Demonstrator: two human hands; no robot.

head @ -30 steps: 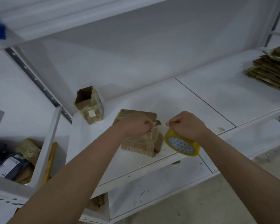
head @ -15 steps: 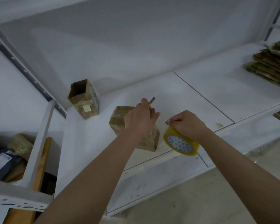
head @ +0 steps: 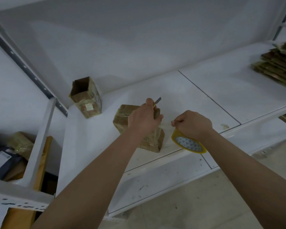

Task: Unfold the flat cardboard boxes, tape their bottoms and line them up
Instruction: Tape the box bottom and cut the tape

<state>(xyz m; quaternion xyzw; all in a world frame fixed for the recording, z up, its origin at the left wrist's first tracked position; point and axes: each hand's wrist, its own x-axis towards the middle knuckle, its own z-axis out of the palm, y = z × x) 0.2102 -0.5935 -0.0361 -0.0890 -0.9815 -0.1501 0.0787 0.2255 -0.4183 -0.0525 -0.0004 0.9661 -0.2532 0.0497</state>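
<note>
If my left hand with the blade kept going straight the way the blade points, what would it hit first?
Probably nothing nearby: past the left hand and its thin grey blade lies bare white shelf board, then likely the white back wall. Depth is unclear.

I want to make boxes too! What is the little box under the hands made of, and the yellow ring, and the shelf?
The box looks like brown cardboard, shiny where clear tape wraps it. The tape roll seems glossy yellowish plastic tape. The shelf is smooth and white, scuffed at the front; probably painted metal or board, hard to tell.
</note>
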